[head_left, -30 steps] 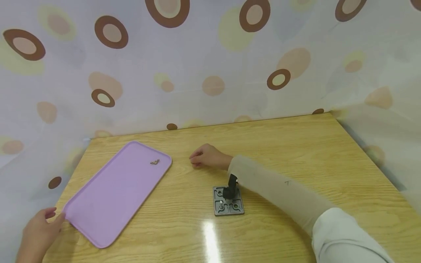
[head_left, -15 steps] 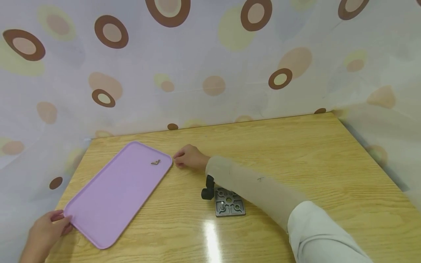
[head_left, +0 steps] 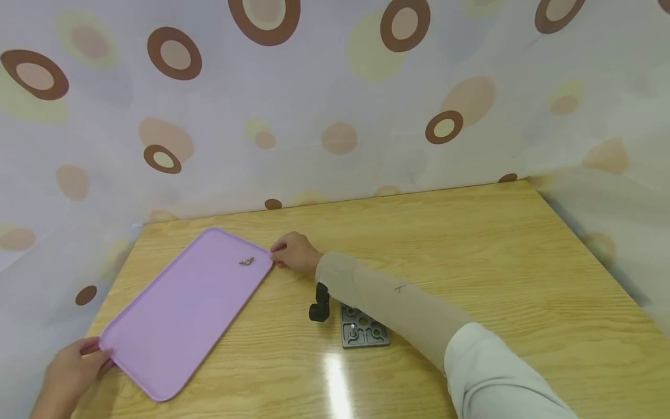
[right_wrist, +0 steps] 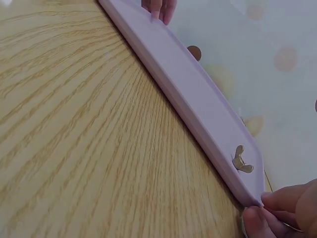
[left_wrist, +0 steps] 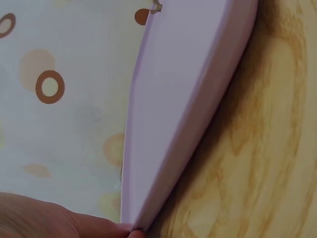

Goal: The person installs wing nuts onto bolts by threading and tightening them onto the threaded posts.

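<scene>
A shallow purple tray (head_left: 183, 314) lies slantwise on the left of the wooden table. Near its far right corner rests a small brass wing nut (head_left: 246, 261), seen larger as the wing nut (right_wrist: 241, 160) in the right wrist view. My left hand (head_left: 73, 369) pinches the tray's near left corner, thumb over the rim. At the far right corner my right hand (head_left: 294, 251) pinches the rim between thumb and fingers. Under my right forearm sits a grey metal plate (head_left: 364, 334) with round holes and a small upright stud, its far part hidden by the sleeve.
A black wrist-camera mount (head_left: 320, 304) hangs below my right sleeve, beside the metal plate. Patterned cloth (head_left: 335, 87) with brown rings walls in the back and sides of the wooden table (head_left: 471, 244).
My right hand has moved left to the tray's far right corner and now grips it. The left hand has closed in on its own corner. Tray, wing nut and plate have stayed put.
</scene>
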A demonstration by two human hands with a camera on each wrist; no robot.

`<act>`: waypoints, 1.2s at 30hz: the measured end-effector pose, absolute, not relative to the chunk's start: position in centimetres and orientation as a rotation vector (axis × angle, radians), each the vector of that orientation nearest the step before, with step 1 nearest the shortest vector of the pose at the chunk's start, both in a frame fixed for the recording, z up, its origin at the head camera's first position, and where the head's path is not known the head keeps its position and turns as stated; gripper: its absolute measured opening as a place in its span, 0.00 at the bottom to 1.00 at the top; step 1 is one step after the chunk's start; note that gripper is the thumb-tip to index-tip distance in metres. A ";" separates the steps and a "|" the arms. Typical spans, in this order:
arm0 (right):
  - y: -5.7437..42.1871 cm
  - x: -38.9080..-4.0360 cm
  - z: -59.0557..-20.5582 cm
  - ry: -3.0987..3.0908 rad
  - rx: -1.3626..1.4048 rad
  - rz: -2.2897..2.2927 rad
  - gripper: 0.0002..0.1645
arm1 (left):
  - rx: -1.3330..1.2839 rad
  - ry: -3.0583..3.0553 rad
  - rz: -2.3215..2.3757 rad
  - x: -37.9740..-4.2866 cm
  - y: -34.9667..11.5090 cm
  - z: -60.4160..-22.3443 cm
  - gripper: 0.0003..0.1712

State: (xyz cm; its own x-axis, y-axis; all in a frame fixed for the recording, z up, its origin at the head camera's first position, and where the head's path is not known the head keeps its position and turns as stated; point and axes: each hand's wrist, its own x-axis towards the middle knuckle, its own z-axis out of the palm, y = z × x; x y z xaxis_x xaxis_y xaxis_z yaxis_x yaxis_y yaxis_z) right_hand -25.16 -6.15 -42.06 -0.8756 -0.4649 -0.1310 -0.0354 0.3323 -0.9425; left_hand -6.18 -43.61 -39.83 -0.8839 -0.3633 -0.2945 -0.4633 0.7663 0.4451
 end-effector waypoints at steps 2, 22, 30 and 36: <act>-6.2 -25.0 -42.0 2.237 -0.444 -1.559 0.10 | -0.653 2.772 0.759 -6.2 -43.7 -39.8 0.36; -2.3 -25.9 -41.3 2.366 -0.441 -1.314 0.20 | -0.442 2.783 0.757 -11.5 -41.9 -39.9 0.34; -0.5 -25.8 -41.7 2.550 -0.448 -1.187 0.11 | -0.328 2.827 0.750 -13.0 -39.9 -40.0 0.29; 0.5 -25.0 -41.2 2.603 -0.479 -1.128 0.08 | -0.304 2.820 0.753 -14.1 -38.9 -39.9 0.27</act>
